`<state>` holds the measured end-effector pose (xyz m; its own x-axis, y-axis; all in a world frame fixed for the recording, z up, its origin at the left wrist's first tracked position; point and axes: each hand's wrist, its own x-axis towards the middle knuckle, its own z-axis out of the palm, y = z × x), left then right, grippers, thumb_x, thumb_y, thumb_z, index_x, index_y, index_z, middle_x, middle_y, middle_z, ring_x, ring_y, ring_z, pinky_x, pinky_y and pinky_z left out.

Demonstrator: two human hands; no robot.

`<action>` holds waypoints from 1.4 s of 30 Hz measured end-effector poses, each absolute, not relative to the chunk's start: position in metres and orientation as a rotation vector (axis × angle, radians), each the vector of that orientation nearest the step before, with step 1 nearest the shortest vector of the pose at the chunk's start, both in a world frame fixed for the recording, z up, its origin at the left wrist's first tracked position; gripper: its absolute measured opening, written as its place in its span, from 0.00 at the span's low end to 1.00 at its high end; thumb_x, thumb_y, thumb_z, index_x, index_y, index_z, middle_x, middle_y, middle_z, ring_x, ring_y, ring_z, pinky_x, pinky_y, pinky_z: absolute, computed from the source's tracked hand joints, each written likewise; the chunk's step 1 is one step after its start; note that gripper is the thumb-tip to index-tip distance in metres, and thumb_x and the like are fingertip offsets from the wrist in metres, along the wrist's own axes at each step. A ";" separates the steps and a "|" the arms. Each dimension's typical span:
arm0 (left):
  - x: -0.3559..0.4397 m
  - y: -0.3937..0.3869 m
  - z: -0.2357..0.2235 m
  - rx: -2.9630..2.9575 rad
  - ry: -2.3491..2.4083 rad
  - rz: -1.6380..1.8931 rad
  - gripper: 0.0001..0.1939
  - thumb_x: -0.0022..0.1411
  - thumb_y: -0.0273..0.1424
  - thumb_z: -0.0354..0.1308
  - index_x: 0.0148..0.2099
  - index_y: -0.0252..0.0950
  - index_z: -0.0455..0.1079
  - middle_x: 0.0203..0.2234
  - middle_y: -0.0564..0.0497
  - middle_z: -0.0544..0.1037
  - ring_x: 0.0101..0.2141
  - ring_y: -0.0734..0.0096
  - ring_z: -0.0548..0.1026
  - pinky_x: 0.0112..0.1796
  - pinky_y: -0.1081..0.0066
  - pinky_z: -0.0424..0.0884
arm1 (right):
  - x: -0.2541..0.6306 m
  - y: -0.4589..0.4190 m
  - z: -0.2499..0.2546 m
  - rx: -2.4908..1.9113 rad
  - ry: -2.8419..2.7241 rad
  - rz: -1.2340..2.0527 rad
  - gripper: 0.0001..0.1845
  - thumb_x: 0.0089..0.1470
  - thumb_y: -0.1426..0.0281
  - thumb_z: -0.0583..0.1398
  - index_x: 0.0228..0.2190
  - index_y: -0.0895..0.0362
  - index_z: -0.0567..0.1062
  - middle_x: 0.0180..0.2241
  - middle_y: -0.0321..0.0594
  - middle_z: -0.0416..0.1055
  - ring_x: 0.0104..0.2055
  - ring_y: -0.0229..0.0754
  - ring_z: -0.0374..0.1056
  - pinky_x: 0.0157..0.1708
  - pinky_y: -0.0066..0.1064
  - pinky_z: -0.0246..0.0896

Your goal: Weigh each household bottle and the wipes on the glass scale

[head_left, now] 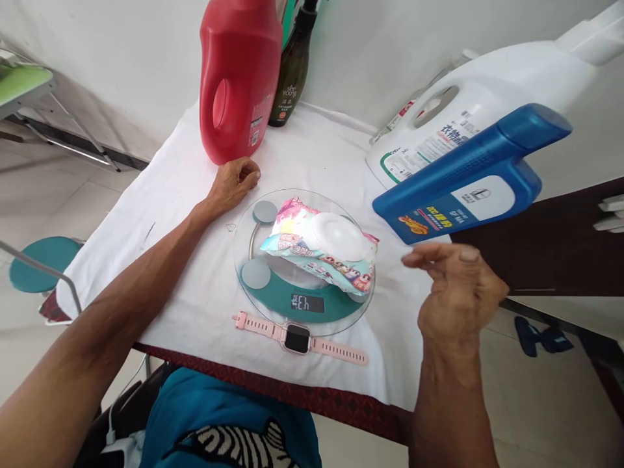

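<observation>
White wall [361, 71]: far side, behind everything.
White cloth [312, 162]: spread over the table.
Red jug [260, 78]: far left.
Blue bottle [439, 188]: right, near the right hand.
Glass scale [273, 299]: mid-cloth.
Wipes packet [316, 247]: on it, between hands, long axis left-right; nearer hand unclear.
Left hand [233, 184], right hand [455, 296]: on cloth; raised; nothing seen held, can't tell if fingertips meet.

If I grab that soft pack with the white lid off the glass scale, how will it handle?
The pack will probably flex, as its wrapper looks thin and creased. Its lid looks stiffer, so may give little. Pushed, it seems likelier to slide than roll, lying low and wide on the scale's smooth glass.
</observation>
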<state>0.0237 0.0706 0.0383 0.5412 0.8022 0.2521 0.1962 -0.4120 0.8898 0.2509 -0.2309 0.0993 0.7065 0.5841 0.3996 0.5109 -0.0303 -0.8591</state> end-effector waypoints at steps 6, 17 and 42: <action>0.026 0.072 0.038 1.899 0.822 0.866 0.03 0.66 0.29 0.58 0.38 0.38 0.72 0.29 0.51 0.79 0.31 0.66 0.79 0.37 0.65 0.77 | 0.268 -0.249 0.040 -1.753 -0.572 0.162 0.37 0.64 0.39 0.56 0.16 0.53 0.70 0.14 0.36 0.62 0.19 0.38 0.59 0.23 0.35 0.52; 0.026 0.072 0.041 1.939 0.868 0.833 0.03 0.67 0.29 0.59 0.40 0.38 0.74 0.31 0.50 0.80 0.33 0.66 0.79 0.40 0.63 0.77 | 0.269 -0.245 0.039 -1.841 -0.577 0.234 0.37 0.65 0.40 0.55 0.17 0.53 0.70 0.15 0.35 0.61 0.20 0.37 0.58 0.22 0.33 0.49; 0.026 0.075 0.037 1.929 0.845 0.838 0.02 0.68 0.26 0.60 0.40 0.37 0.73 0.30 0.51 0.80 0.32 0.69 0.78 0.39 0.64 0.76 | 0.265 -0.243 0.038 -1.808 -0.557 0.251 0.35 0.62 0.38 0.58 0.18 0.53 0.70 0.15 0.34 0.62 0.20 0.37 0.58 0.23 0.33 0.49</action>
